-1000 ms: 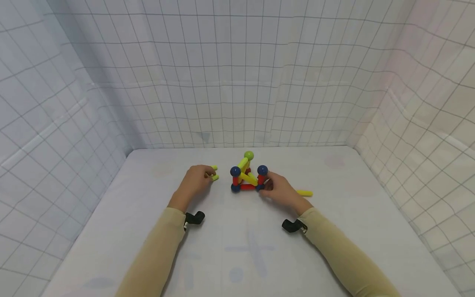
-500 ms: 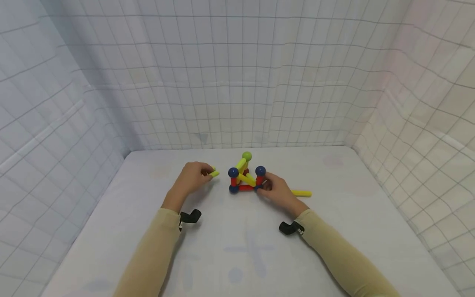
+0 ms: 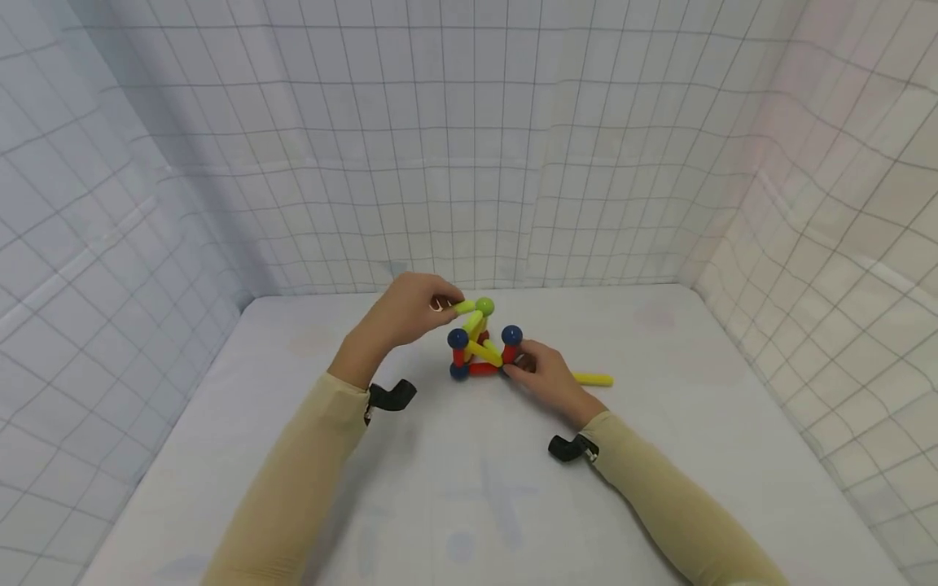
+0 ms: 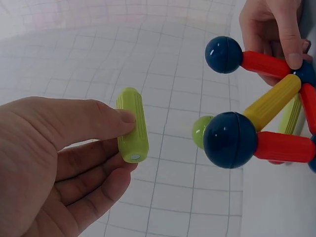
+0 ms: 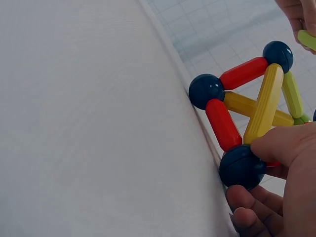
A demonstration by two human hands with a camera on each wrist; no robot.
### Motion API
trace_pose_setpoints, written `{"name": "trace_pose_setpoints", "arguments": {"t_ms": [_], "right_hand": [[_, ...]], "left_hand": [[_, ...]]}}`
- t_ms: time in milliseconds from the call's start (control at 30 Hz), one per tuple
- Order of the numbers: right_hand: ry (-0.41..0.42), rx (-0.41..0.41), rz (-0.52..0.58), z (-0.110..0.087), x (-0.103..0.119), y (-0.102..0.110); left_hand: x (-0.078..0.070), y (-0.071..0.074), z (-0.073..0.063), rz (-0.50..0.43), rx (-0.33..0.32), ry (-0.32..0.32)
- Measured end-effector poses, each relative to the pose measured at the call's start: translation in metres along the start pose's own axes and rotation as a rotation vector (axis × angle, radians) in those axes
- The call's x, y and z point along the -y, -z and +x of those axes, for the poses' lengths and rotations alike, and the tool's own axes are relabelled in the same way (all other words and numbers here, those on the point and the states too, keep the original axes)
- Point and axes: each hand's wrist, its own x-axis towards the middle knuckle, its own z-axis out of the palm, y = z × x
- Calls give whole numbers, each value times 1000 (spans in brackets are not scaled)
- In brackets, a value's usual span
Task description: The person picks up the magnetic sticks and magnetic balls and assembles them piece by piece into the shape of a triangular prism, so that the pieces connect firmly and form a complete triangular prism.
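My left hand (image 3: pixel 414 311) pinches a short lime-green magnetic stick (image 4: pixel 132 126) between thumb and fingers. In the head view the stick's end is right at the green ball (image 3: pixel 484 307) on top of the back of a magnetic stick-and-ball frame. Blue balls (image 3: pixel 458 338), red sticks (image 5: pixel 223 125) and a yellow diagonal stick (image 5: pixel 265 106) make up the frame's near side. Low at its right corner, my right hand (image 3: pixel 548 378) grips a blue ball (image 5: pixel 242 167) between thumb and fingers, partly covering it.
A loose yellow stick (image 3: pixel 595 379) lies on the white table (image 3: pixel 454 456), just right of my right hand. Grid-patterned cloth walls (image 3: pixel 410 163) rise behind the table and on both sides. A black camera mount (image 3: pixel 392 395) juts from each wrist.
My left hand has risen and moved right and away from me with the green stick, from the table left of the frame to the green ball. My right hand stays at its corner.
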Motion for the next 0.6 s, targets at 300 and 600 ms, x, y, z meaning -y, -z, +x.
{"name": "trace_pose_setpoints", "arguments": {"t_ms": [300,600], "right_hand": [[-48,5,2,0,-2,0],[-44,1,1,1,2,0]], "left_hand": [[-11,-20,12,-34,81,-8],[-8,-35,16,-82,103,2]]}}
